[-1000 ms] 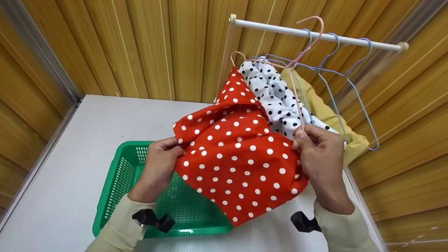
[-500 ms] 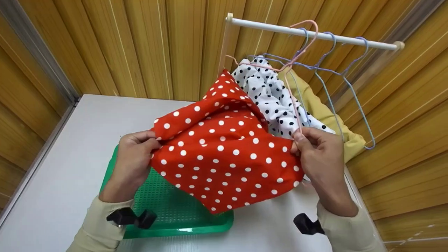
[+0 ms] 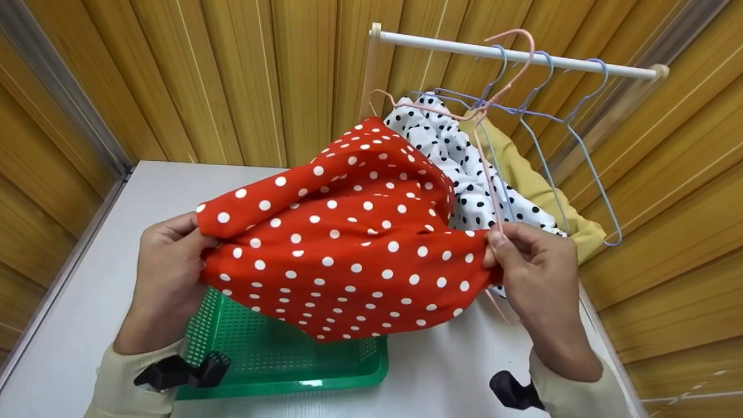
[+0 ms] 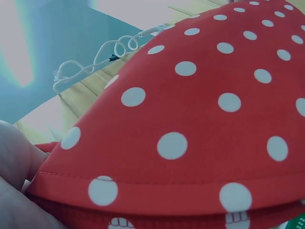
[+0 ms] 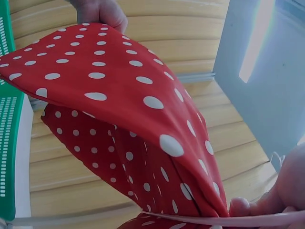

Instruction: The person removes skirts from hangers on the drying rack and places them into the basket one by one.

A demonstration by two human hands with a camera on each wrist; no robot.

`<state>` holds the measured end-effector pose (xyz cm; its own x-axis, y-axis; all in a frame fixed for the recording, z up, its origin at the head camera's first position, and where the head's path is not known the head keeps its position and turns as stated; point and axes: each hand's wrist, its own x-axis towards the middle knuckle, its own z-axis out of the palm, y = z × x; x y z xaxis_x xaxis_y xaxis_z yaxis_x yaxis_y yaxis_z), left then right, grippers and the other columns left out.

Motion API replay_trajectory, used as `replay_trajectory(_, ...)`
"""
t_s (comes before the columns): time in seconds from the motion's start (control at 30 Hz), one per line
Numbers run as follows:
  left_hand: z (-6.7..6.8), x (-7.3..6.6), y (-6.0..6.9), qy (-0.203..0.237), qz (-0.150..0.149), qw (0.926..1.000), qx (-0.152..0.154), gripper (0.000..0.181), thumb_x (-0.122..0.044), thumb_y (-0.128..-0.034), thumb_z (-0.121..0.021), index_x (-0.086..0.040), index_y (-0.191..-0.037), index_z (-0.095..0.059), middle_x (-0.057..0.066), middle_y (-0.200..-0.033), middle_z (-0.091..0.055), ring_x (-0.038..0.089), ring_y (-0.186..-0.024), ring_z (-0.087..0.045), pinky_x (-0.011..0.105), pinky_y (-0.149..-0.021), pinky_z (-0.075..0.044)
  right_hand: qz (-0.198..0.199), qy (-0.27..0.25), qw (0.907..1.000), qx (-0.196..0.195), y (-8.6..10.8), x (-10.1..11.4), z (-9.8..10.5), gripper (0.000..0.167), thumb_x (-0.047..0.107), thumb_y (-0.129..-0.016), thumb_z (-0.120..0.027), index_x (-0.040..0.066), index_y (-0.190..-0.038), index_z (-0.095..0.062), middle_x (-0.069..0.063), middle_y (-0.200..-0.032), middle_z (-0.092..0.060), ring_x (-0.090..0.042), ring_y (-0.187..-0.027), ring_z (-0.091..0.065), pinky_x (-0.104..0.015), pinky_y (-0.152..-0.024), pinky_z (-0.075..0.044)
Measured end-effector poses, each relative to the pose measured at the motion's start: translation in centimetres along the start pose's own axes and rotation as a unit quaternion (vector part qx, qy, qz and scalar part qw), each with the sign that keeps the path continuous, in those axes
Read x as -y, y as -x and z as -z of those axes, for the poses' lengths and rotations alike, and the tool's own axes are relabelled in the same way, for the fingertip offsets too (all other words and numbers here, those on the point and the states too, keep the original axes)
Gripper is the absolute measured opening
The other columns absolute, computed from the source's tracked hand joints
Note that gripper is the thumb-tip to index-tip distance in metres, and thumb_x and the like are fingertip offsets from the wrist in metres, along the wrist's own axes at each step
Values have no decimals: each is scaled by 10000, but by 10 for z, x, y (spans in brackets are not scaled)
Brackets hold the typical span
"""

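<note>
On red cloth [image 3: 360,255] — hands [image 3: 171,270] [image 3: 540,273] apart, pinching

Left hand [image 3: 169,268] pinches — right hand [image 3: 537,273] too (both curled, well apart).

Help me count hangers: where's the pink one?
In the head view, the pink hanger is right of centre, in front of the dotted white cloth, its side pinched by the right hand.

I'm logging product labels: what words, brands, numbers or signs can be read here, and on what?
None: no readable text shows in any view.
The red polka-dot cloth, pink hanger and green basket bear no legible lettering.
Tiny lines in dots at the cloth's lower edge, left wrist view, form no readable characters.
</note>
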<state>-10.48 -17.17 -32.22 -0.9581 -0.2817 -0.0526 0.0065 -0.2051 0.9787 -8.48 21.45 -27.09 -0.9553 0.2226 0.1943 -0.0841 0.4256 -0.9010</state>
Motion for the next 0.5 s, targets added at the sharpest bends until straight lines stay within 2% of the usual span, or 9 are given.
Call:
replay_trajectory(0.1, 7, -5, 4, 188, 18, 9998, -90, 342, -38, -1037, -532, -182, -999, -841, 3, -959, -753, 185, -842, -726, 307, -744, -658, 133, -96, 9998, -58, 15, -1, 3, 158, 8, -1010, -629, -53, -1052, -769, -12, -677, -681, -166, -610, -688, -248, -626, -625)
replay_trajectory(0.2, 13, -10, 7, 315, 61, 9994, -134, 316, -54, -1042, -539, -168, -1064, -833, 11, -995, -758, 189, -865, -736, 319, -751, -659, 169, -478, 9986, -177, 27, -3, 5, 145, -37, -985, -646, -92, -1063, -755, -72, -679, -684, -192, -593, -697, -279, -606, -631)
replay_trajectory(0.3, 19, -14, 9, 349, 176, 9990, -224, 298, -74, -1043, -555, -183, -1093, -828, 7, -1009, -756, 183, -874, -735, 315, -757, -658, 189, -711, 9969, -266, 33, -5, 6, 150, -59, -972, -653, -114, -1078, -745, -100, -674, -679, -192, -597, -695, -287, -608, -632)
replay_trajectory(0.5, 32, -14, 10, 318, 383, 9953, -831, 303, -70, -1034, -563, -204, -1077, -832, 3, -996, -731, 165, -839, -724, 289, -727, -653, 307, -517, 9976, -338, 33, -7, 6, 137, -61, -975, -646, -93, -1043, -760, -88, -654, -711, -166, -627, -713, -204, -675, -611)
